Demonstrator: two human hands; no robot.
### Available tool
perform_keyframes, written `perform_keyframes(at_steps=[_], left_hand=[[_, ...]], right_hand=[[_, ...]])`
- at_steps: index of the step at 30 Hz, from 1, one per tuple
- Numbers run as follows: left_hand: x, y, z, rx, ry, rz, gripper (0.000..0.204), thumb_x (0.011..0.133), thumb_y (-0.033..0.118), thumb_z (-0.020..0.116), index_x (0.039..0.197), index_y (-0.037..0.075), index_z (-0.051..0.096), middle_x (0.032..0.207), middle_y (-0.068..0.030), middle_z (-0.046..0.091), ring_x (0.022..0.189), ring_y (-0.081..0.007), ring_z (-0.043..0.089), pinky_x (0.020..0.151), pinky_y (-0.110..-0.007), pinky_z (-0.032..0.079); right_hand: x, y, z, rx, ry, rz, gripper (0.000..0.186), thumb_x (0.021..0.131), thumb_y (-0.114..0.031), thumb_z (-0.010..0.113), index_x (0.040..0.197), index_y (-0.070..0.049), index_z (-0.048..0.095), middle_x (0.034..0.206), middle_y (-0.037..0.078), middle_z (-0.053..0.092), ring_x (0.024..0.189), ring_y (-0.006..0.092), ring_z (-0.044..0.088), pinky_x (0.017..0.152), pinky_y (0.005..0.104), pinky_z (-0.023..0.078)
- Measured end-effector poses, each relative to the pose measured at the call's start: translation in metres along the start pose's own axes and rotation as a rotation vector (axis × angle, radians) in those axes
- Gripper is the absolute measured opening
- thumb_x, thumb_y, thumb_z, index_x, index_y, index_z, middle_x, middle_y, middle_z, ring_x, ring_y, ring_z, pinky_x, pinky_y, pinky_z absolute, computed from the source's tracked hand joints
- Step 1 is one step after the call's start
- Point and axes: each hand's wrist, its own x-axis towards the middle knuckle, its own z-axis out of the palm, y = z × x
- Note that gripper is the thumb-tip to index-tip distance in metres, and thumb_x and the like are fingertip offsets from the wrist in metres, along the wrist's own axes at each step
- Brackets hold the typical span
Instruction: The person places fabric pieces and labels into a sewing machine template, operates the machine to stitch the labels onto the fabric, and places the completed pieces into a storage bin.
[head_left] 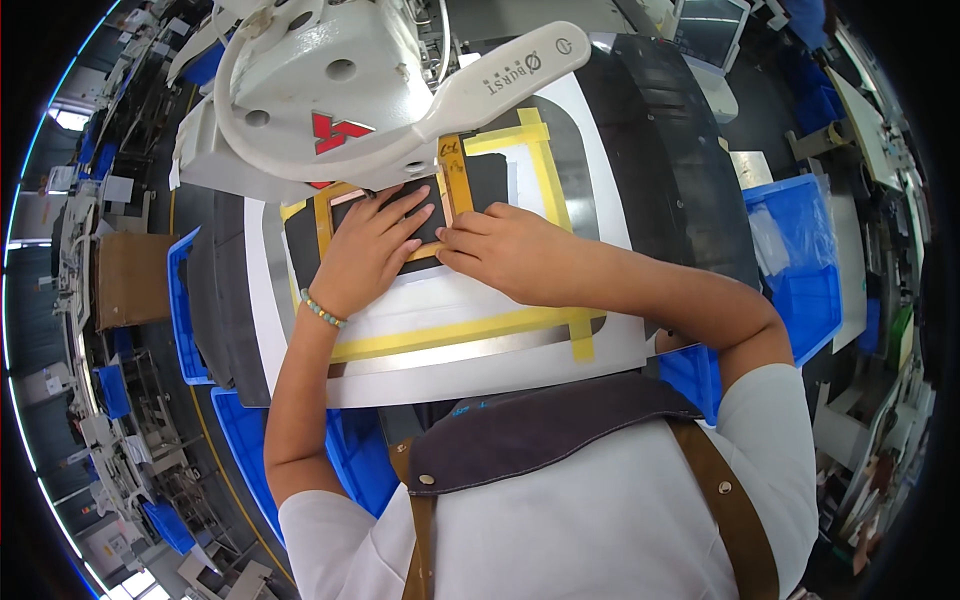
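A yellow-brown rectangular frame [456,178] lies on a black sheet piece [488,180], partly under the white sewing machine head [370,75]. My left hand [372,245] rests flat, fingers spread, over the frame's opening and its near edge, pressing on the black material inside. At the frame's near right corner, my right hand [505,250] has its fingers closed on the edge; the fingertips point left. Beneath lies a white board [440,300] edged with yellow tape [450,328]. The machine head hides the frame's far side.
A white lamp on a bent arm [510,80] hangs above the work. Blue bins [805,300] stand at the right, with others [240,430] at the left and near side. A cardboard box [135,280] is at far left, and a monitor [710,30] at the back right.
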Motion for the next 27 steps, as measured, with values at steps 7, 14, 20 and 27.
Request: perform_keyframes(at_steps=[7, 14, 20, 27], left_hand=[[-0.012, -0.008, -0.004, -0.073, -0.008, 0.066, 0.045, 0.098, 0.017, 0.07, 0.143, 0.011, 0.072, 0.163, -0.0077, 0.057, 0.154, -0.0358, 0.045, 0.125, -0.05, 0.036], [-0.016, -0.006, -0.007, -0.07, -0.05, 0.065, 0.045, 0.1, 0.024, 0.069, 0.144, 0.018, 0.074, 0.165, -0.0087, 0.056, 0.15, -0.0377, 0.048, 0.126, -0.049, 0.035], [-0.011, -0.017, -0.001, -0.025, 0.02, 0.088, 0.04, 0.104, 0.029, 0.067, 0.142, 0.019, 0.075, 0.147, -0.0155, 0.067, 0.133, -0.0399, 0.056, 0.12, -0.05, 0.039], [0.015, -0.045, -0.004, -0.16, 0.005, -0.037, 0.036, 0.104, 0.03, 0.069, 0.136, 0.018, 0.079, 0.116, -0.0183, 0.077, 0.105, -0.038, 0.068, 0.098, -0.047, 0.053]], right_hand=[[-0.001, 0.001, 0.0, -0.011, -0.043, 0.024, 0.038, 0.097, -0.012, 0.064, 0.133, -0.003, 0.068, 0.139, 0.011, 0.069, 0.127, 0.0228, 0.063, 0.097, 0.036, 0.052], [-0.002, -0.003, 0.006, -0.017, -0.027, 0.065, 0.037, 0.096, -0.01, 0.064, 0.132, -0.003, 0.069, 0.14, 0.01, 0.069, 0.128, 0.0245, 0.063, 0.099, 0.0375, 0.052], [-0.011, 0.01, 0.009, 0.068, 0.133, 0.13, 0.035, 0.092, -0.002, 0.065, 0.125, -0.003, 0.075, 0.137, 0.013, 0.072, 0.13, 0.028, 0.064, 0.106, 0.0406, 0.052], [-0.01, 0.046, 0.006, 0.0, 0.267, 0.16, 0.026, 0.091, -0.005, 0.069, 0.114, -0.002, 0.08, 0.13, 0.012, 0.075, 0.126, 0.0279, 0.067, 0.108, 0.0412, 0.051]])
